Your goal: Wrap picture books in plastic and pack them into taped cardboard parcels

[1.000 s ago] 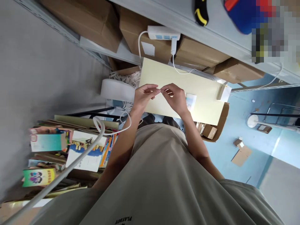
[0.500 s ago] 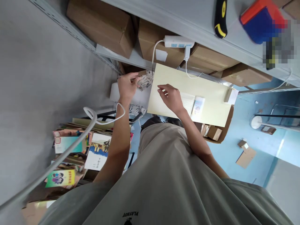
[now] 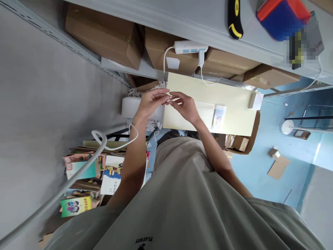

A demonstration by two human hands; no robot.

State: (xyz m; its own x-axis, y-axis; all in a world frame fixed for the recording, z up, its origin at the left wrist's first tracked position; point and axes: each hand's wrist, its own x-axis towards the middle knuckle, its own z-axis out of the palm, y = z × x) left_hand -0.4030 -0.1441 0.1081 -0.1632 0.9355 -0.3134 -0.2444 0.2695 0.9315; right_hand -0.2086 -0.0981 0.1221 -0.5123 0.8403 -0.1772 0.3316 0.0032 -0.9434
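Observation:
My left hand (image 3: 153, 101) is above the left edge of the pale yellow tabletop (image 3: 234, 104), its thumb and fingers closed in a pinch. My right hand (image 3: 185, 105) meets it there, fingers curled and tips against the left hand's fingertips. Whatever lies between the fingertips is too small or hidden to make out. Just right of my right hand lies an open notebook with lined pages (image 3: 205, 113), partly behind the wrist. Beside the pages is a white and blue printed packet (image 3: 219, 117). A white cable (image 3: 122, 147) loops across my left forearm.
A shelf above holds cardboard boxes (image 3: 104, 38), a power strip (image 3: 191, 47) with a plug in it, and a black and yellow cutter (image 3: 235, 19). A small white box (image 3: 256, 101) stands at the tabletop's right end. Books and papers (image 3: 111, 178) are piled at lower left.
My left hand has moved right, away from the crumpled white strips, and my right hand has shifted slightly; their fingertips now meet. The view has shifted slightly.

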